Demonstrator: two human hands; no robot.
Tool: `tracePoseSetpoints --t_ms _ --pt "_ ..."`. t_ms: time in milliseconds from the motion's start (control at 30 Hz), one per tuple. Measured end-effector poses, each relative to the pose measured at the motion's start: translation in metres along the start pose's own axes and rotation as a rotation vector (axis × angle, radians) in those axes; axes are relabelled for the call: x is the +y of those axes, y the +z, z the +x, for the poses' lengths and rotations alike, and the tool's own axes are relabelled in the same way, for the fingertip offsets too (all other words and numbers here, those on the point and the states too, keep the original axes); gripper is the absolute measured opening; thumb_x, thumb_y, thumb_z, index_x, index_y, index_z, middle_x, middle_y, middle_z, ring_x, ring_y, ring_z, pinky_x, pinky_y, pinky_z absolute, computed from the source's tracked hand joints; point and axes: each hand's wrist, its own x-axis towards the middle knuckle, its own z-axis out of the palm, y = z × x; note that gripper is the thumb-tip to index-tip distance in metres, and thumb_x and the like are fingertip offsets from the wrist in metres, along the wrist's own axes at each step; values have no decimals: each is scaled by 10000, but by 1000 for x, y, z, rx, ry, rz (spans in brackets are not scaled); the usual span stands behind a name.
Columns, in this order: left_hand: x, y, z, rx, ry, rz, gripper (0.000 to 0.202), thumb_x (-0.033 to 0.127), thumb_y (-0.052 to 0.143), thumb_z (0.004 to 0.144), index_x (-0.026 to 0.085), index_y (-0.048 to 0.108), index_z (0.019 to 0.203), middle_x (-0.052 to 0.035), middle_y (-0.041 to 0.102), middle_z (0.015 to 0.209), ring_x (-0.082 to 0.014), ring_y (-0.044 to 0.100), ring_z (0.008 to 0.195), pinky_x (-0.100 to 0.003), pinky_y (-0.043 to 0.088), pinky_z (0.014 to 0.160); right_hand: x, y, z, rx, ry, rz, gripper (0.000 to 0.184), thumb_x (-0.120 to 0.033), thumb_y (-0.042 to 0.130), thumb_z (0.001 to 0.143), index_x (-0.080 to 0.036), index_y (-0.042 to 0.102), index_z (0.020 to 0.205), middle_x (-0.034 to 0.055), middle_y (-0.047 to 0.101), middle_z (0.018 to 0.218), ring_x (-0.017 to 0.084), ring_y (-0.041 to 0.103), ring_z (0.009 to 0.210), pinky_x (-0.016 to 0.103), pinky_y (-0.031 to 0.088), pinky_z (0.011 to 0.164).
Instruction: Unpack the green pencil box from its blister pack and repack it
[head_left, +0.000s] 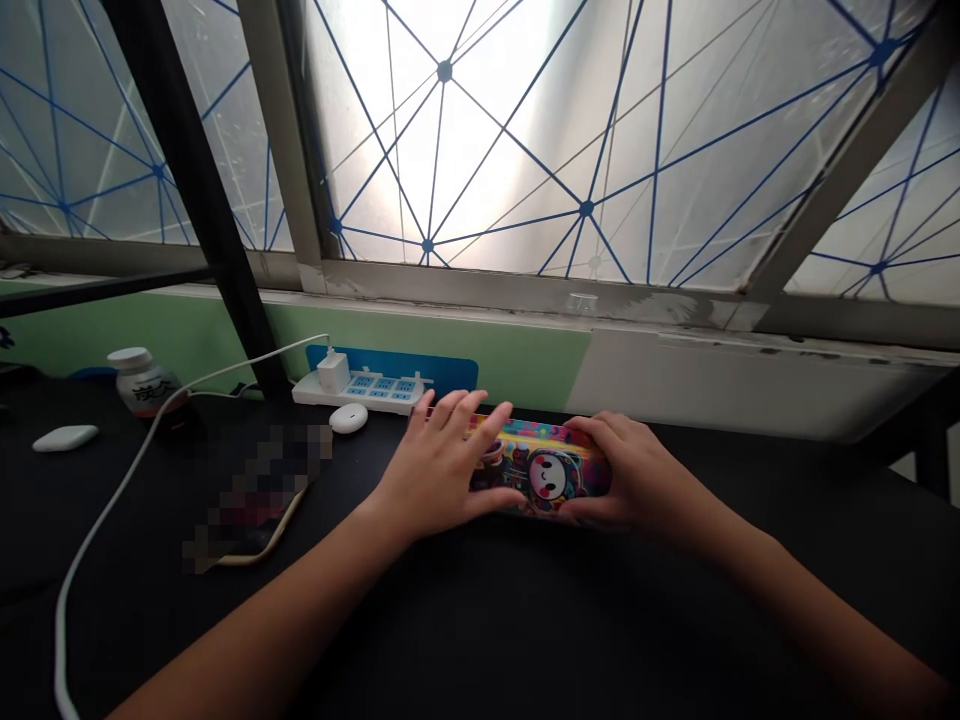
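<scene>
A colourful pencil case (549, 476) with a cartoon figure and a yellow stripe lies on the black desk near the wall. Over its left part is my left hand (442, 465), its fingers spread along the far edge and its thumb across the front. My right hand (626, 465) clasps the right end, thumb at the near side and fingers over the top. Both palms hide the ends of the case.
Behind my left hand stands a white power strip (375, 388) with a plugged-in charger (333, 372). A white earbud case (349, 418), a blurred-out phone-like item (274, 535), a white jar (142, 385) and a white oval object (65, 438) lie leftward. A white cable (112, 520) crosses the desk.
</scene>
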Motion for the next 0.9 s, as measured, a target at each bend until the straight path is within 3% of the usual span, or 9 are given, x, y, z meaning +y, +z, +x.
tracePoseSetpoints --t_ms 100,233,333,467,567,700,800,900 --pt "-1 -9 2 -27 -50 57 585 556 621 911 165 519 1333 -166 612 1313 -348 532 1238 -582 245 1135 -14 -4 -1 55 -52 -87 640 -482 837 690 -165 550 1166 137 668 1073 331 638 976 514 468 940" --pt "8 -9 1 -232 2 77 331 359 730 869 172 578 1097 -80 714 996 -284 671 917 -499 433 981 -37 6 -7 -23 -143 -173 273 -200 698 830 -176 597 1083 103 721 1005 280 686 891 480 467 966" --pt "15 -7 0 -317 40 83 378 305 749 851 182 561 1155 -90 721 1039 -293 686 918 -456 488 875 -51 15 -11 -73 -160 -191 339 -110 624 836 -153 614 1173 132 731 1104 305 689 952 463 518 898" --pt "17 -9 1 -357 15 66 522 527 739 825 189 587 1193 -122 703 1080 -334 660 974 -458 508 817 -58 22 -13 -88 -143 -104 448 -237 659 874 -135 588 1304 175 669 1294 348 642 1132 509 522 957" --pt "15 -7 -1 -347 13 -5 588 616 673 839 192 592 1238 -140 677 1189 -346 622 1078 -498 485 914 -61 28 -14 -95 -173 -34 553 -350 688 884 -123 558 1371 201 581 1417 371 540 1300 540 464 1060" --pt "7 7 -8 -349 -44 -85 818 714 566 855 205 422 1479 -181 474 1514 -405 412 1386 -634 297 1104 -64 36 -13 -124 -216 34 689 -456 668 905 -169 448 1492 178 430 1550 369 364 1442 585 355 1148" --pt "-1 16 -11 -433 -126 -135 990 836 442 824 190 298 1561 -206 337 1596 -423 263 1477 -681 216 1127 -61 34 -12 -221 -206 93 785 -522 667 893 -199 368 1543 158 384 1572 355 319 1465 585 327 1165" --pt "-6 17 -12 -478 -153 -175 1047 884 389 796 199 261 1578 -180 292 1620 -409 218 1497 -698 156 1141 -46 19 -12 -357 -144 162 768 -621 602 896 -265 378 1538 114 362 1582 349 333 1457 579 335 1160"
